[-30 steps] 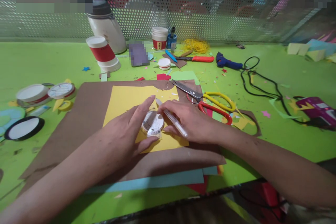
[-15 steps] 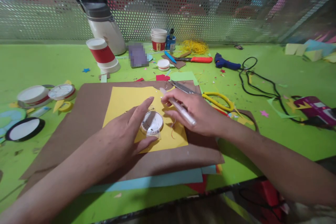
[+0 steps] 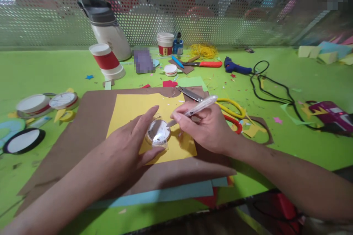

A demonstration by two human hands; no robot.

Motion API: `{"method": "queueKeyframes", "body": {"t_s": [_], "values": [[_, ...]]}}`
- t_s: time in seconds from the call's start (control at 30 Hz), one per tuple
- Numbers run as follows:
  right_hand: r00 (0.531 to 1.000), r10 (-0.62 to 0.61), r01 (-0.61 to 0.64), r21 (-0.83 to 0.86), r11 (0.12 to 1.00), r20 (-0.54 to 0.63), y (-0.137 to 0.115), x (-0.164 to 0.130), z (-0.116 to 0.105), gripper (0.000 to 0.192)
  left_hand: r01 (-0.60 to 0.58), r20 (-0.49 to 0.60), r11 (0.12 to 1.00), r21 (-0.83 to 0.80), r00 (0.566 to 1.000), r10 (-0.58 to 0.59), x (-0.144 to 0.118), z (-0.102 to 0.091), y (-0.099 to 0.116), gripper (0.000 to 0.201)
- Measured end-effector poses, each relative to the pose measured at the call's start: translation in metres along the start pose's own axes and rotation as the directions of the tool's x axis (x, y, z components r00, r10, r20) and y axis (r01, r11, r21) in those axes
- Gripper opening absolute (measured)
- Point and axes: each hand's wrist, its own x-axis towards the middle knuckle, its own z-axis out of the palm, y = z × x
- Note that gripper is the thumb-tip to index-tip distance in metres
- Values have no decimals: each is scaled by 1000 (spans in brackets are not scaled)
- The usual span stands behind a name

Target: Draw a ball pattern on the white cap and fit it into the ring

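Note:
A pen (image 3: 202,104) with a pale, see-through barrel is pinched in my right hand (image 3: 206,126). It slants, with its grey tip at the right edge of a small white round lid (image 3: 162,127). Over the lid lies a clear plastic protractor (image 3: 160,140) with dark markings. My left hand (image 3: 134,134) frames these from the left, index finger above and thumb below, the thumb resting on the protractor's lower corner. Its other fingers are hidden. Beneath everything is a yellow sheet (image 3: 129,108) on brown card (image 3: 95,117).
Beyond my right hand lie scissors (image 3: 230,106) with yellow and red handles. A blue glue gun (image 3: 237,66) trails its black cord rightward. Paper cups (image 3: 106,60), a white kettle (image 3: 109,36) and a cutter with a red handle (image 3: 211,64) are farther back. Tape rolls (image 3: 24,141) sit left.
My right hand has turned the pen over, so its tip now points down-left at the lid and its rear end up-right. My left hand stays around the lid.

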Motion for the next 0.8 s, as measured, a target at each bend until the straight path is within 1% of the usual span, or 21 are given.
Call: {"method": "queueKeyframes", "body": {"t_s": [0.1, 0.23, 0.47, 0.6, 0.8], "values": [[1000, 22, -22, -10, 1000, 17, 1, 0, 2, 19, 12, 13, 1000, 3, 1000, -12, 1, 0, 0, 77], [999, -1, 2, -15, 1000, 40, 4, -1, 3, 17, 3, 6, 1000, -3, 1000, -3, 2, 2, 0, 76], [999, 33, -32, -33, 999, 39, 3, -1, 4, 20, -6, -12, 1000, 9, 1000, 6, 1, 3, -1, 77], [999, 17, -16, -18, 1000, 39, 2, 0, 4, 20, -7, -4, 1000, 19, 1000, 7, 1, 3, 0, 75], [999, 9, -9, -6, 1000, 32, 6, -2, 6, 23, -15, -40, 1000, 24, 999, 16, 1, 7, -1, 76]]}}
